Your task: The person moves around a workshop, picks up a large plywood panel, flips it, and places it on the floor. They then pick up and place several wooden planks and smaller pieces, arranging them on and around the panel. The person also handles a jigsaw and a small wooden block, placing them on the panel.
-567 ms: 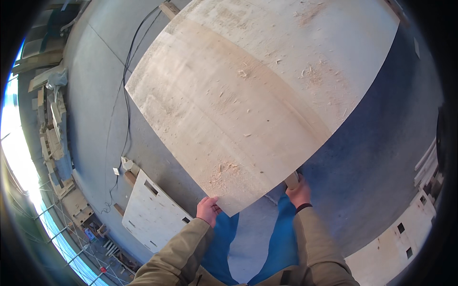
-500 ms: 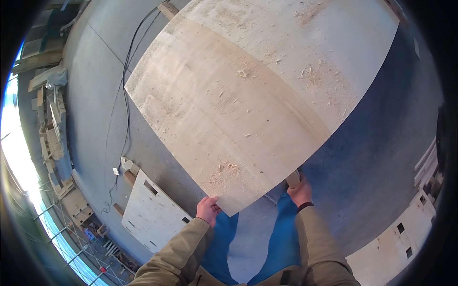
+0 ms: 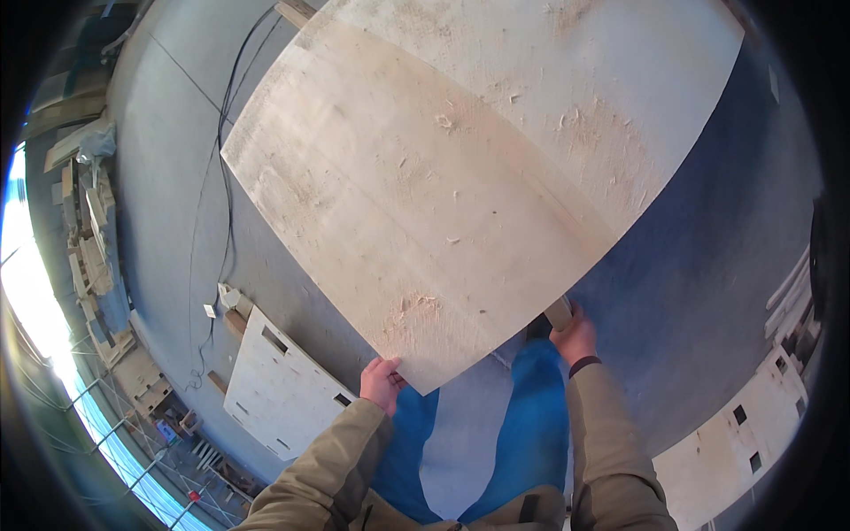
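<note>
A large plywood sheet [image 3: 496,230] spans the upper middle, with wood shavings [image 3: 418,311] and sawdust scattered on its top. At its nearest corner my left hand [image 3: 381,385] is closed on the edge, thumb above and the other fingers partly hidden. My right hand [image 3: 575,334] is wrapped round the end of a wooden batten [image 3: 559,312] that juts from beneath the sheet's right-hand near edge. The rest of that batten is hidden under the plywood.
A smaller board with cut slots [image 3: 283,380] lies at the lower left, on wood pieces. Black cables [image 3: 228,195] run along the grey floor. Stacked timber offcuts [image 3: 88,239] line the left side. Another notched board [image 3: 726,442] is at the lower right.
My right hand has moved right and slightly farther away with the batten's end. In the picture, the sheet's near corner and my left hand have shifted slightly left and up.
</note>
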The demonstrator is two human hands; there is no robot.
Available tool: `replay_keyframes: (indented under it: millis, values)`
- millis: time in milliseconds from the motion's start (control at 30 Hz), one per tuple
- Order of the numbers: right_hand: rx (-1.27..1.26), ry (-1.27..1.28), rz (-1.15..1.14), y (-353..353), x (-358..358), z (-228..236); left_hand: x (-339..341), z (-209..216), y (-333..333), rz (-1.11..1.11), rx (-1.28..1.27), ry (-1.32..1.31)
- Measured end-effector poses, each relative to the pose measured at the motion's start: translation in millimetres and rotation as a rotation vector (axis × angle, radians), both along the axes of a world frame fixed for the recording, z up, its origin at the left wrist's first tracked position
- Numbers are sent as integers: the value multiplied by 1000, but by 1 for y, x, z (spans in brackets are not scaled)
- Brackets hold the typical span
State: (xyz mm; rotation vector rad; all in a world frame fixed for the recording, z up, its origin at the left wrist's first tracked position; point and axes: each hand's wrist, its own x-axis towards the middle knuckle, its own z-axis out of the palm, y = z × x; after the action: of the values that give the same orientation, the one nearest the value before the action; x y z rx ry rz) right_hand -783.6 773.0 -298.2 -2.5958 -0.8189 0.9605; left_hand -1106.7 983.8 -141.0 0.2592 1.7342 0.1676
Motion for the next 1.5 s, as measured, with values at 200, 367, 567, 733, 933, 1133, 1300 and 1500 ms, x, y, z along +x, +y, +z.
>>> replay_keyframes:
  millis: [200,367,567,733,933,1133,1300,1500]
  values:
    - [-58,76,8,8,42,24,-5,-1,1,38,-3,-10]
    - [-146,37,37,22,87,32,-7,-19,-1,38,-35,-3]
    - [-142,44,61,22,90,34,-8,-46,-3,-19,-37,25]
    - [-158,52,83,25,96,41,-12,-58,-3,-56,-52,35]
    - [-180,101,84,29,101,44,-19,-74,-2,-51,-83,-20]
    - [-223,109,121,30,104,52,-29,-70,-11,-165,-108,63]
    - [-120,41,98,27,102,93,-42,-31,-21,-278,-128,207]
    - [-63,286,-131,-44,80,161,-72,4,-24,-397,-134,227]
